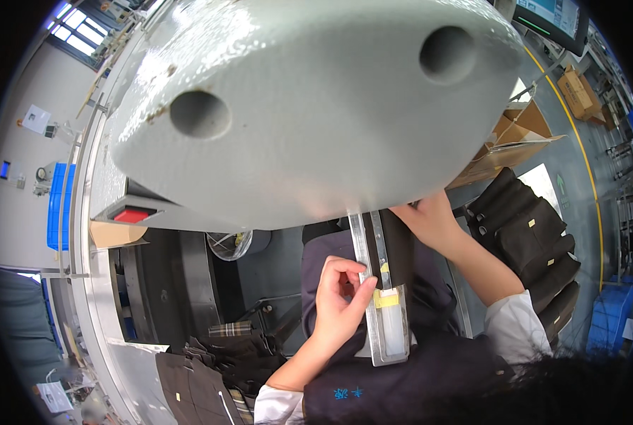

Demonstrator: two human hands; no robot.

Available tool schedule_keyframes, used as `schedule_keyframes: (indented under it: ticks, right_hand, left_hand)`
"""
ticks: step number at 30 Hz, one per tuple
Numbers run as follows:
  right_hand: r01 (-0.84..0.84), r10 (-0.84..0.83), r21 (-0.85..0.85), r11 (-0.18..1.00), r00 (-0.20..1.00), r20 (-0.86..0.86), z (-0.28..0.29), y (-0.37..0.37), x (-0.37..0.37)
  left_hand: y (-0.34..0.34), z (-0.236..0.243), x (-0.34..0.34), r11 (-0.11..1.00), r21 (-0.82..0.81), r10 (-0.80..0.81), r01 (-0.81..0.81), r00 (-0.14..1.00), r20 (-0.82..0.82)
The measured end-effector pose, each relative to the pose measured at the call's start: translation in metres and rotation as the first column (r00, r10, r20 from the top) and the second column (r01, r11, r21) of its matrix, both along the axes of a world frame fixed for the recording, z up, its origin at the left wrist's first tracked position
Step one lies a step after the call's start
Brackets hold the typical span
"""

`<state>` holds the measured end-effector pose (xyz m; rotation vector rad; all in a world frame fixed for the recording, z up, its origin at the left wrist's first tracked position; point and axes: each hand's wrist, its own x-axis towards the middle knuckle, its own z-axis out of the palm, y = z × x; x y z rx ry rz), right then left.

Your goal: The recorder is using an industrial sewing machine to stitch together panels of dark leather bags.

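Note:
A long silvery metal rail [361, 244] runs from under the big grey machine head [309, 142] toward my lap. Its near end has a clear plastic section [396, 336] and a yellow label [386, 298]. My left hand [339, 297] is at the rail's left edge, fingers curled, thumb and index finger pinched against it. Dark cloth [400, 251] lies along the rail's right side. My right hand [432, 223] reaches to the top of this cloth, just below the machine head. Its fingertips are mostly hidden there, so its grip does not show.
Dark garments [532, 234] hang in a stack at my right, beside an open cardboard box [508, 142]. More dark and plaid garments [238, 354] lie at lower left. A clear-lined bin [230, 244] stands beneath the machine. A red switch [132, 214] sits on its left side.

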<state>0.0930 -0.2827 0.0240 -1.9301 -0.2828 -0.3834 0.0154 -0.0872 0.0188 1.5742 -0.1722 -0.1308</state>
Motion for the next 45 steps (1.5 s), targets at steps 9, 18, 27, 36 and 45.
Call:
schedule_keyframes:
  ticks: [9,18,27,36,45]
  right_hand:
    - [-0.332,0.409,0.239,0.913,0.744,-0.528,-0.077,-0.017,-0.165]
    - [-0.074,0.215,0.321,0.944,0.877,-0.429,-0.061,-0.007,-0.127]
    - [-0.371,0.383,-0.279,0.886,0.924,-0.011,0.042,0.052,-0.078]
    - [-0.563,0.601,-0.370,0.739,0.799,-0.013,0.030,0.018,-0.082]
    - [-0.073,0.298,-0.550,0.832,0.895,0.333,0.028,0.019,-0.075]
  left_hand:
    - [0.082,-0.006,-0.059,0.768,0.055,-0.592,0.638,0.740,-0.321]
    - [0.109,-0.039,-0.022,0.954,-0.294,0.081,-0.054,0.993,0.081]
    - [0.090,0.011,0.046,0.966,-0.052,-0.227,0.252,0.930,0.288]
    - [0.042,0.021,0.069,0.982,0.010,-0.186,0.186,0.982,-0.020]
    - [-0.007,0.030,0.097,0.838,0.544,-0.120,-0.043,0.958,0.260]
